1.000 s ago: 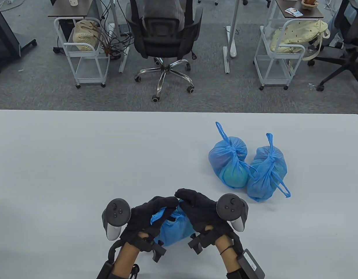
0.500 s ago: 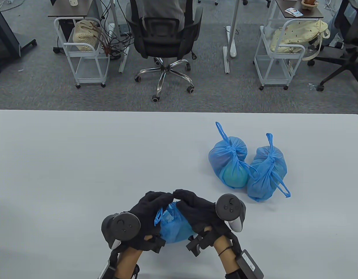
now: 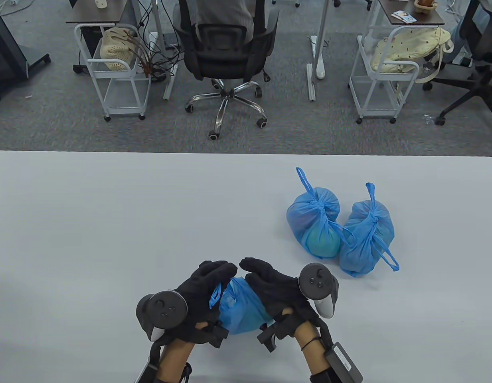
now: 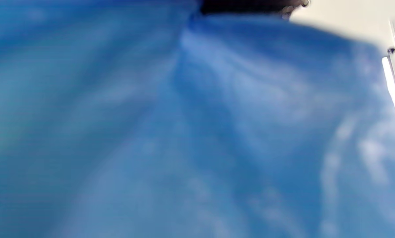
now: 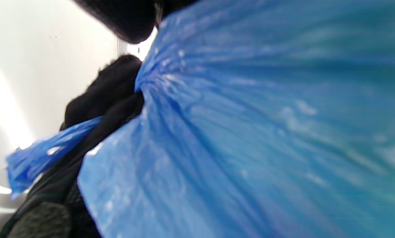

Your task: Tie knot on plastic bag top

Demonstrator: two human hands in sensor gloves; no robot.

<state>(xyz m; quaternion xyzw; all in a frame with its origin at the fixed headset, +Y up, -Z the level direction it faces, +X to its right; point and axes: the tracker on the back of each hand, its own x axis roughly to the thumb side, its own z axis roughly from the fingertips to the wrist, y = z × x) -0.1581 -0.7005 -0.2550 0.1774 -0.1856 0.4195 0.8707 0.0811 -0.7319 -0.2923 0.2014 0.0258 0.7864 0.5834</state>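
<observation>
A blue plastic bag [image 3: 240, 309] sits near the table's front edge between both gloved hands. My left hand [image 3: 208, 285] curls over its left side, and a blue handle strip [image 3: 216, 294] runs out under its fingers. My right hand [image 3: 265, 281] curls over the bag's top right. The fingertips of the two hands lie close together above the bag top. The bag fills the left wrist view [image 4: 184, 132] as blurred blue film. In the right wrist view the gathered bag top [image 5: 250, 132] meets black gloved fingers [image 5: 105, 92] beside a blue strip [image 5: 42, 155].
Two tied blue bags lie at the right of the white table [image 3: 110, 219]: one [image 3: 315, 223] with a knotted top, another [image 3: 367, 239] beside it with loose handle loops. An office chair [image 3: 226, 52] and carts stand beyond the far edge.
My left hand turned and shifted right over the bag, its tracker swinging down to the near side. The fingertips, touching before, now show a small gap. The bag shifted slightly right.
</observation>
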